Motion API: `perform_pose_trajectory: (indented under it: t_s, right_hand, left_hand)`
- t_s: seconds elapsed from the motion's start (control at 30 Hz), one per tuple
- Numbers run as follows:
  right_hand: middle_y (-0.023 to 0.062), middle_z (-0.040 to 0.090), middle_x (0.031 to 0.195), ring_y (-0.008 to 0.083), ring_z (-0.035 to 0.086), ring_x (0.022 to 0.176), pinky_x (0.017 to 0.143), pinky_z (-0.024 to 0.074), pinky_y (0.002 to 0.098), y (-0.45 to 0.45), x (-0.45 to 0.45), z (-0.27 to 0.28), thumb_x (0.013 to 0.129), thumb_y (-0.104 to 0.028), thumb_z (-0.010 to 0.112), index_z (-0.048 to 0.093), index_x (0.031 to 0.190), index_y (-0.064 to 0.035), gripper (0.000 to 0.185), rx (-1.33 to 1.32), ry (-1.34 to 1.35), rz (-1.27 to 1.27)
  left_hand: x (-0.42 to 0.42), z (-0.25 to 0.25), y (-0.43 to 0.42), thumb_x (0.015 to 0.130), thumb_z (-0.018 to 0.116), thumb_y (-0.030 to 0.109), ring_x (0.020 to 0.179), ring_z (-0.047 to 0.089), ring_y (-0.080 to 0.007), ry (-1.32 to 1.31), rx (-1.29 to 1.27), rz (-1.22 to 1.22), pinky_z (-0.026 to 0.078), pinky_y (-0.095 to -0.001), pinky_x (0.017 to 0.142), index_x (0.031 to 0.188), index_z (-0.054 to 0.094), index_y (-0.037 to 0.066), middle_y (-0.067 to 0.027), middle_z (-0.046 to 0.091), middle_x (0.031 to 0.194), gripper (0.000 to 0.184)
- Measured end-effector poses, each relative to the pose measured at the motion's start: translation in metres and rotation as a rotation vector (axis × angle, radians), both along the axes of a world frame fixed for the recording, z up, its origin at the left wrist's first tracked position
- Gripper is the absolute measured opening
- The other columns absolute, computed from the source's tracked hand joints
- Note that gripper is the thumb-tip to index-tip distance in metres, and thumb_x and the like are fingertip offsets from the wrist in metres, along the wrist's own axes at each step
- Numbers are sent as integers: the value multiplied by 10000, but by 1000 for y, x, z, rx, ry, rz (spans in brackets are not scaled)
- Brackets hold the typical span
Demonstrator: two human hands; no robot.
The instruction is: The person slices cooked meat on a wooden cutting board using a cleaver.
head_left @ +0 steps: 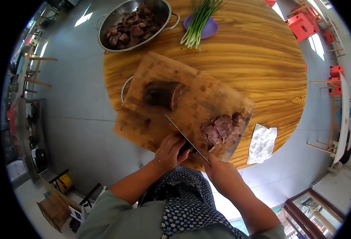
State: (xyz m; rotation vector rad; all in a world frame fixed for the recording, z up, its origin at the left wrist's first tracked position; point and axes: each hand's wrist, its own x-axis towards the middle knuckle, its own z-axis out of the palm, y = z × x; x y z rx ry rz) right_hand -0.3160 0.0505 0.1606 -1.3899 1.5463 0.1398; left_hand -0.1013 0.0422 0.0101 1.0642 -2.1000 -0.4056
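My right hand (222,175) grips a knife (188,139) by its handle, with the blade slanting up and left across the wooden cutting board (209,93). Beside the blade, my left hand (170,153) is closed with bent fingers over a dark piece of meat (188,146), mostly hidden by the fingers and the blade. A heap of thin meat slices (222,129) lies to the right of the knife. Farther up the board sits a larger dark chunk of cooked meat (159,94) with a pinkish cut face.
A steel two-handled pan (167,14) full of meat pieces stands at the table's far left. Spring onions (199,24) lie across a purple plate (210,28). A crumpled white tissue (262,144) rests on the round wooden table (271,75). Red stools (303,27) stand beyond.
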Motion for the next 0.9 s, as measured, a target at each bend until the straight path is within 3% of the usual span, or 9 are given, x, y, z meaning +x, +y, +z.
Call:
perform_pose_trajectory:
  t_s: [0.07, 0.2, 0.43, 0.5, 0.57, 0.63, 0.73, 0.77, 0.9]
  right_hand:
    - [303, 667, 829, 520, 642, 828, 724, 481, 590, 8, -3, 6, 1060, -274, 501, 510, 1045, -16, 259, 55, -19, -95]
    - [292, 667, 807, 506, 650, 805, 711, 484, 583, 16, -18, 16, 1059, -285, 508, 514, 1056, -13, 272, 203, 55, -35]
    - [312, 663, 812, 529, 640, 805, 706, 481, 594, -2, -4, -22, 1051, -262, 521, 525, 1096, -10, 256, -63, -71, 0]
    - [329, 658, 823, 546, 631, 820, 712, 479, 602, 10, -5, -23, 1049, -264, 521, 522, 1121, -13, 262, 1, -59, -78]
    - [317, 654, 782, 537, 638, 785, 698, 483, 604, 25, -4, -12, 1051, -275, 519, 502, 1068, -24, 252, 23, 1, -88]
    - [302, 653, 762, 525, 645, 757, 683, 493, 599, 32, -10, 2, 1054, -286, 513, 482, 992, -34, 262, 106, 83, -51]
    - [288, 685, 800, 505, 672, 801, 727, 514, 579, 20, -7, -6, 1054, -332, 487, 523, 1071, -41, 294, 129, 104, 6]
    - [288, 674, 763, 505, 667, 751, 703, 516, 584, 18, -7, -18, 1055, -320, 488, 521, 1052, -42, 280, -5, 21, -31]
    - [291, 669, 763, 505, 666, 751, 694, 512, 591, -1, 11, -40, 1049, -303, 503, 515, 1035, -41, 262, -144, -21, 11]
  left_hand:
    - [1, -8, 3, 820, 797, 154, 1086, 628, -385, 1, 33, -44, 549, -438, 943, 1187, 627, -15, -162, 603, 1167, 439]
    - [0, -5, 1, 823, 795, 157, 1086, 624, -385, 14, 8, -69, 553, -440, 931, 1178, 622, -12, -164, 595, 1172, 430]
    - [1, -5, 1, 825, 796, 162, 1110, 615, -388, -25, 5, -2, 553, -432, 935, 1209, 602, -3, -160, 581, 1199, 461]
    - [2, -6, -1, 826, 796, 163, 1116, 615, -388, -34, -20, -3, 553, -427, 939, 1208, 602, -2, -158, 582, 1197, 459]
    - [5, -18, 1, 827, 796, 168, 1121, 614, -393, -31, 95, -102, 552, -423, 945, 1203, 603, -2, -158, 581, 1197, 455]
    - [2, -11, -3, 828, 796, 171, 1124, 614, -392, -17, 45, -82, 553, -426, 946, 1204, 603, -1, -158, 583, 1196, 456]
    - [1, -5, 2, 828, 797, 174, 1127, 614, -388, -11, 27, -42, 553, -431, 947, 1202, 605, 1, -157, 587, 1190, 454]
    - [0, -4, 0, 828, 796, 174, 1128, 614, -385, -16, 8, -15, 554, -435, 948, 1199, 606, 2, -155, 589, 1186, 451]
    - [1, -5, -9, 837, 785, 165, 1125, 614, -386, -8, -41, 1, 554, -438, 940, 1192, 609, -1, -157, 590, 1177, 430]
